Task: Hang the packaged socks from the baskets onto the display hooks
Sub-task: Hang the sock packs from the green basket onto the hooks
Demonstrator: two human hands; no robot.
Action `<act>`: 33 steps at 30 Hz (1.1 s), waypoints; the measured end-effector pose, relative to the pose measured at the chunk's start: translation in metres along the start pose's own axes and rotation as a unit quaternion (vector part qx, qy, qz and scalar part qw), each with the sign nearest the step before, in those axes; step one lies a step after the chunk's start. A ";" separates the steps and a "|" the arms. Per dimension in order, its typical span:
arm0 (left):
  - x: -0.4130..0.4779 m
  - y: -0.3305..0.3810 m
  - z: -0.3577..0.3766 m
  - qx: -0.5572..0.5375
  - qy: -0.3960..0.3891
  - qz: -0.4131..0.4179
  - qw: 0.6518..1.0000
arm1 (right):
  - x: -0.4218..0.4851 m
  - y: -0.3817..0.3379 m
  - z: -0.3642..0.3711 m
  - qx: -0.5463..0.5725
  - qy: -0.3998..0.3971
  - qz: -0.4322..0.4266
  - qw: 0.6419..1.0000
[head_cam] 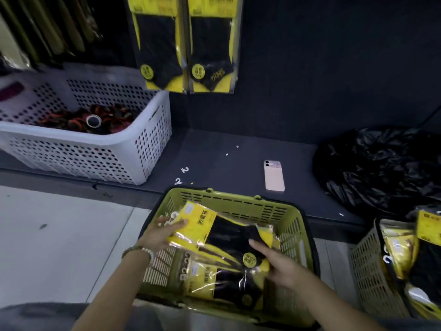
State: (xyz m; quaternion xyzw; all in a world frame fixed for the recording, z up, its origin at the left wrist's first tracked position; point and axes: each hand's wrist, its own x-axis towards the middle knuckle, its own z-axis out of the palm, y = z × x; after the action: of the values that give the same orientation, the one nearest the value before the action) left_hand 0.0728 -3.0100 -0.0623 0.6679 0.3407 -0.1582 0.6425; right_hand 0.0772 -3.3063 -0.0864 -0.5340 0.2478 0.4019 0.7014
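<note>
Sock pack [214, 231] lies over green basket [238, 204], L hand [164, 235] gripping its yellow header end, R hand [279, 266] touching its toe end, can't tell if pinching; hung packs [157, 44] on wall behind

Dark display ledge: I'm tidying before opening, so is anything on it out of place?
Yes: a pink smartphone lies loose on the dark display ledge, and small white plastic hooks are scattered left of it, off any pack.

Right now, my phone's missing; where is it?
Head view, centre-right: the phone lies on the dark ledge beyond the green basket, left of the black bag.
</note>
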 end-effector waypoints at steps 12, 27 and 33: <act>-0.098 0.158 0.050 -0.219 -0.047 0.244 0.944 | -0.093 -0.143 0.071 -0.071 0.061 -0.335 0.938; -0.128 0.291 0.019 -0.048 -0.009 0.408 0.912 | -0.164 -0.285 0.189 -0.122 0.001 -0.598 0.792; -0.122 0.303 -0.014 -0.012 0.018 0.486 0.874 | -0.146 -0.293 0.203 -0.093 -0.029 -0.565 0.819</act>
State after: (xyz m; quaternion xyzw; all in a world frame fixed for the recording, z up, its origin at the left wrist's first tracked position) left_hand 0.1816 -3.0101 0.2460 0.7441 -0.0132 0.1900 0.6404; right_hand 0.2223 -3.1886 0.2503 -0.6313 -0.1569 -0.0287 0.7590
